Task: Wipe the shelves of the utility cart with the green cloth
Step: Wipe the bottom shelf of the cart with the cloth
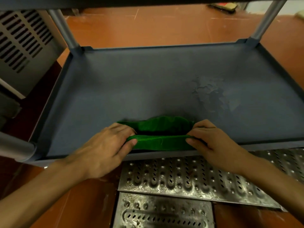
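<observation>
The green cloth lies bunched on the grey-blue lower shelf of the utility cart, close to its front edge. My left hand pinches the cloth's left end between thumb and fingers. At the right end, my right hand pinches the cloth the same way. Between the two hands the cloth is folded into a long strip with a dark gap in the fold. A wet, smeared patch shows on the shelf to the right of centre.
Grey cart posts rise at the back corners, and an upper shelf spans the top of the view. Perforated metal drain grates cover the floor below the front edge. A vented grey cabinet stands at left on the red-brown tiles.
</observation>
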